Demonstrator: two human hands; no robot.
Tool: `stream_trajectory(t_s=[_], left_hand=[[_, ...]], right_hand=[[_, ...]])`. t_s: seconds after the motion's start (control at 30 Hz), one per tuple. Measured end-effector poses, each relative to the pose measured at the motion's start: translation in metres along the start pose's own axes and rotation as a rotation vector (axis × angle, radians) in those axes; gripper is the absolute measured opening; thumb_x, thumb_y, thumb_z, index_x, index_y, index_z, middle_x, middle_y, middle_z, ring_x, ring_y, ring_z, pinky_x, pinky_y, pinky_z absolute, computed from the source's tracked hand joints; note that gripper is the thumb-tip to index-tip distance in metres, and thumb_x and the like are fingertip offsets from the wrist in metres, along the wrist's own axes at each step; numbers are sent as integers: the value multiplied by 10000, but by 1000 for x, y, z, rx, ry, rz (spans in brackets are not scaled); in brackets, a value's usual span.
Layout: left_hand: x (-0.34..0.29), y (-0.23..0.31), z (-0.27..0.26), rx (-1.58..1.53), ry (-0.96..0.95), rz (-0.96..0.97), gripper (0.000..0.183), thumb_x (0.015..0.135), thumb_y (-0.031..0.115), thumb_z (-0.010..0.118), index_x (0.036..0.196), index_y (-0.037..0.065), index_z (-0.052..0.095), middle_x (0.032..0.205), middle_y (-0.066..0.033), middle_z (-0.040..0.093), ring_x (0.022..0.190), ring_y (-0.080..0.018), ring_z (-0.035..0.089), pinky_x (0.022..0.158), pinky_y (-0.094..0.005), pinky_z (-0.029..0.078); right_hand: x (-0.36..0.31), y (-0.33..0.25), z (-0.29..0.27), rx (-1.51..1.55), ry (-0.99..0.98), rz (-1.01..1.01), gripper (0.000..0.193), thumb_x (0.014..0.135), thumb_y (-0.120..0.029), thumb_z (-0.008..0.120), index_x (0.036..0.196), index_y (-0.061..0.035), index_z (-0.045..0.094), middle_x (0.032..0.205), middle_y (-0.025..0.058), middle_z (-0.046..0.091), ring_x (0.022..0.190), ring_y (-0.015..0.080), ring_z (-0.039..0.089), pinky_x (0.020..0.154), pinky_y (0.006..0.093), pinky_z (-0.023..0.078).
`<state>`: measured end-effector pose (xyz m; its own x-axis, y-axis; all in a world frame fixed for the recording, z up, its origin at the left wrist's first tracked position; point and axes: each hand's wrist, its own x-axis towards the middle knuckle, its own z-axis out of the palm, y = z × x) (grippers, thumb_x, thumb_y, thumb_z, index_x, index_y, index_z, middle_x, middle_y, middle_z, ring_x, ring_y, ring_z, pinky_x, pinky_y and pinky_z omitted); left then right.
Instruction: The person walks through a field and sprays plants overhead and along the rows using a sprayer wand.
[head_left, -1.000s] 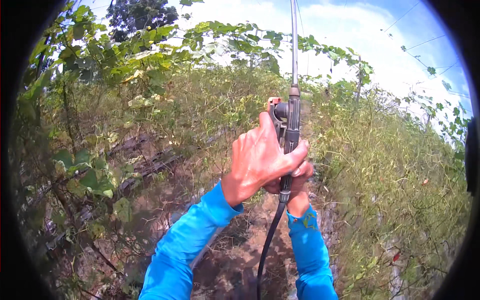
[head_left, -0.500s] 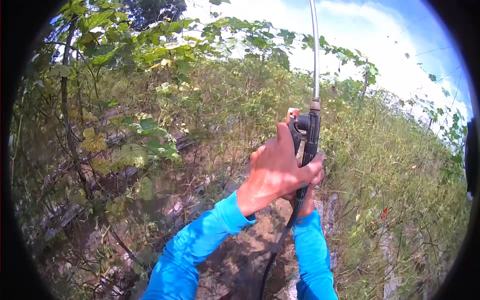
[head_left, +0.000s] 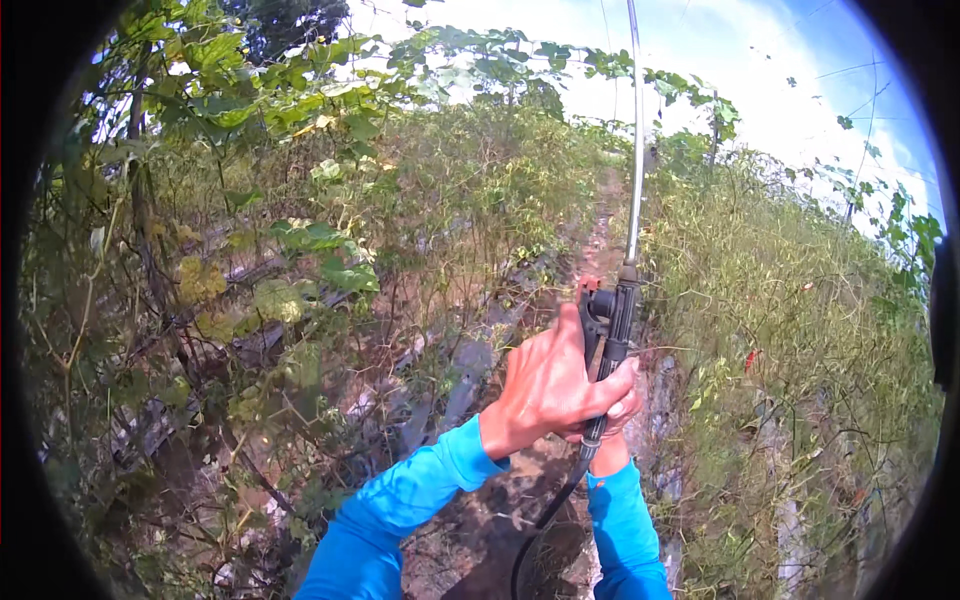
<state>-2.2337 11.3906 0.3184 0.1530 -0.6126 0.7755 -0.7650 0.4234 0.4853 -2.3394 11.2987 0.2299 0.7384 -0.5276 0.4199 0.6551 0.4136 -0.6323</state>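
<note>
A spray wand stands nearly upright in front of me, with a black ribbed handle (head_left: 621, 318), a small red part by its trigger and a long silvery tube (head_left: 637, 150) reaching past the top of the view. My left hand (head_left: 545, 385) is closed round the handle below the trigger, thumb pointing up. Lower down, my right hand (head_left: 612, 452) grips the same handle; its fingers are largely hidden behind my left hand and the grip. From the handle's bottom end a black hose (head_left: 560, 497) curves down between my blue-sleeved forearms.
Dry, tangled plants (head_left: 790, 310) crowd both sides of a narrow dirt path (head_left: 600, 235). Strips of plastic mulch (head_left: 470, 375) lie along the ground. Climbing vines with broad green leaves (head_left: 320, 237) hang at the left on thin posts (head_left: 138, 190). Wires cross overhead at the right.
The wand handle and both hands sit lower in the view than before, still gripping. The path beyond them now shows more, and the surrounding plants have shifted in the picture.
</note>
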Motion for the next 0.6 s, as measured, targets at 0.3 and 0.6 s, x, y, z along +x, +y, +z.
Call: stream_trajectory(t_s=[0.3,0.6], left_hand=[[-131,26,-42,124,-13,-30,828,761,425,775,1374,-42,473,831,-175,647,700,-347,659,646,-436,529],[-262,74,-84,31,-32,-50,637,723,368,776,1162,-29,543,829,-181,618,686,-383,621,644,-461,505]], right_hand=[[-138,66,33,-78,209,289,740,659,-122,531,1379,-19,395,1256,257,602,950,419,684,693,553,603],[-261,132,141,-410,-25,182,403,776,-77,680,1113,-51,461,945,40,512,752,129,543,678,296,478]])
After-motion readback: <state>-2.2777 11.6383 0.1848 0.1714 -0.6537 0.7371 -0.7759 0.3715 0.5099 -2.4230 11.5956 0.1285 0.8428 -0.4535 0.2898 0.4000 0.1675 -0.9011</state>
